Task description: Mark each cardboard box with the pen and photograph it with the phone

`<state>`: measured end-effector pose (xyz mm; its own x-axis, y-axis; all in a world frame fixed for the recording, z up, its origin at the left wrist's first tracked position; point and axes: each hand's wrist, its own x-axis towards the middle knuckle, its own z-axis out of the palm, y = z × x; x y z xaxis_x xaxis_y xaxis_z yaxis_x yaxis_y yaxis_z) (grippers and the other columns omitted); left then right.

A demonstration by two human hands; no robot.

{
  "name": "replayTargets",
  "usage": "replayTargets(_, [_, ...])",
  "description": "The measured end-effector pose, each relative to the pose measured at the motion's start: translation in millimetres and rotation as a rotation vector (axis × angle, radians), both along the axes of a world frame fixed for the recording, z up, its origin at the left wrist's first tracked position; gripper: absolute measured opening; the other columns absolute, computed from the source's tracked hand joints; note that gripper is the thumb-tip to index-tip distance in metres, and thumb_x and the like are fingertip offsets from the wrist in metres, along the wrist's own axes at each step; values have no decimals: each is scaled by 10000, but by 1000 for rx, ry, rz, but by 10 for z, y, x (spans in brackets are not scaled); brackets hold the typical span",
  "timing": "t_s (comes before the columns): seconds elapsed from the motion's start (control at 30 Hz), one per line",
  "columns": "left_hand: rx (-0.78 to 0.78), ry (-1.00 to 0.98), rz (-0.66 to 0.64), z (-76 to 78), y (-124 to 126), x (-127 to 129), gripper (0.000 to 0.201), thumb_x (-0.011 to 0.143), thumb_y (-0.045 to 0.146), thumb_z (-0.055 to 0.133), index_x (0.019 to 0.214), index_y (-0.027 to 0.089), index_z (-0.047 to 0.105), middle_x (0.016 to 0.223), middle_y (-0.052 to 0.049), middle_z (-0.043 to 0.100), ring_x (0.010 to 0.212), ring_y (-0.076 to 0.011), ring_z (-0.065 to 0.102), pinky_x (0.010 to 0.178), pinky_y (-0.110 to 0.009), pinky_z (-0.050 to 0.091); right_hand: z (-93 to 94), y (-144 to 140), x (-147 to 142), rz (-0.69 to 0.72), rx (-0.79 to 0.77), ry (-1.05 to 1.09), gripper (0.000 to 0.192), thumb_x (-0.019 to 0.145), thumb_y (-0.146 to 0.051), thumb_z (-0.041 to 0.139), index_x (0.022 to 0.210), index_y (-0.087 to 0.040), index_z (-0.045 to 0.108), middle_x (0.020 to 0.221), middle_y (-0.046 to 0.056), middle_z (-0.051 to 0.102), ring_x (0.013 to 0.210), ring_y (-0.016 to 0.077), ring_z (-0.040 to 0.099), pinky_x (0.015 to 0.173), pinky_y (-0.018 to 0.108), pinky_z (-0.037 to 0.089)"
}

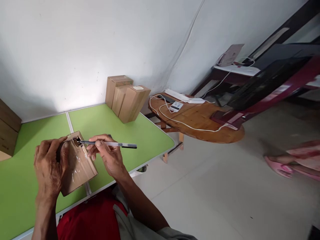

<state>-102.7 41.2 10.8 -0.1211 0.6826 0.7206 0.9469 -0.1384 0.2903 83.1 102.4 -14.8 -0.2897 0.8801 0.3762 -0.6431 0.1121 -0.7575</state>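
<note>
A brown cardboard box with shiny clear tape on its top lies on the green table, close to the front edge. My left hand grips its left side, thumb on the top face. Near the box's far end is a torn, dark hole. My right hand is closed around a pen with a clear barrel. The pen's tip points left at the hole; whether it is inside or only touching the rim I cannot tell. Its black end sticks out to the right.
Several cardboard boxes stand upright at the table's back right; more boxes are at the far left. A wooden side table holds power strips, a small white device and cables. Another person's pink-shod foot is at the right.
</note>
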Motion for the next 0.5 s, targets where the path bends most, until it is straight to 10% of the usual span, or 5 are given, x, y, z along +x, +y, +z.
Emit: replayTargets(0.5, [6,-25,42,-53,-29,98,435,1170,366,441,1228,220,847,1063,-132,758,966,-321,628,900,-493,499,-73,-17,-92,-168,125,-245,369,1024,-600,788,1123,-244,793,897,14,732,713,154,652,704,305,584])
